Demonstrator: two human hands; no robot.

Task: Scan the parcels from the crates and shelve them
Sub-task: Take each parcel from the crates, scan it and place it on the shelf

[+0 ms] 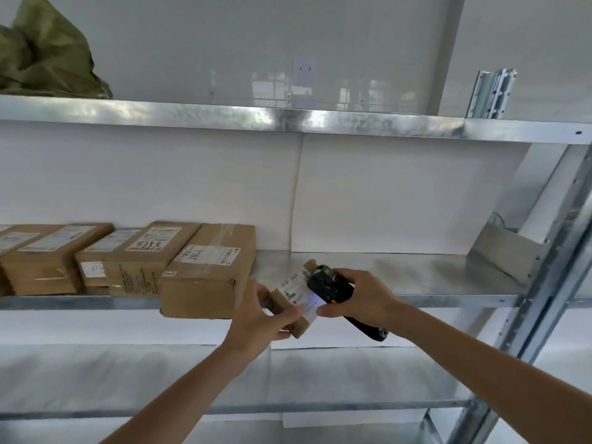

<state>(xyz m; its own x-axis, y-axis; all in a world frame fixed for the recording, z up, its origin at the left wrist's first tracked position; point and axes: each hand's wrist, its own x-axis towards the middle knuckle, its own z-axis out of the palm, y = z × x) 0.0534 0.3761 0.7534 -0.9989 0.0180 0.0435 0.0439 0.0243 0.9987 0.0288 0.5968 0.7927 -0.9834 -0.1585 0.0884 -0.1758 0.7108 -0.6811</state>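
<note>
Fingers (290,315) gripping small parcel (296,302), other hand (362,296) clasping scanner (333,288), steel shelf (400,277), white wall.

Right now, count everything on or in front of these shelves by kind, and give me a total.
Cardboard parcels on the middle shelf: 5 in view; the row runs off the left edge
Small parcel in the left hand: 1
Handheld scanner in the right hand: 1
Green sack: 1
Metal bracket: 1
Total: 9
</note>
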